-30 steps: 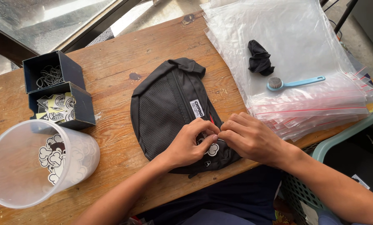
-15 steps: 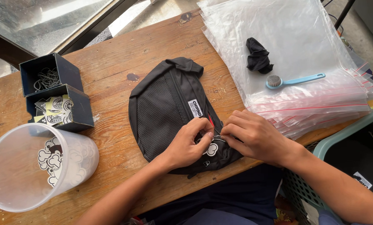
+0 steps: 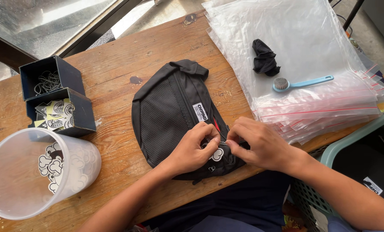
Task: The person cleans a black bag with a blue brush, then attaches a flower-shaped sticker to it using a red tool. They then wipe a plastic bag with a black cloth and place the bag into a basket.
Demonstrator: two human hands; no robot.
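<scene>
A black waist bag [image 3: 170, 111] with a mesh panel lies flat on the wooden table [image 3: 114, 73]. My left hand [image 3: 196, 148] and my right hand [image 3: 256, 146] meet at its near edge, fingertips pinched together around a small metal zipper pull. A white cartoon-shaped charm [image 3: 217, 154] hangs just below my fingers, against the bag. Which hand grips the charm's link I cannot tell.
A clear plastic tub [image 3: 33, 176] with white charms lies at the near left. Two dark open boxes [image 3: 54, 99] behind it hold ball chains and stickers. A stack of clear zip bags [image 3: 303, 64] at the right carries a black cloth [image 3: 265, 58] and a blue-handled brush [image 3: 301, 82].
The view has shifted slightly. My hands stay pinched at the same spot on the bag's zipper, with only small finger movement.
</scene>
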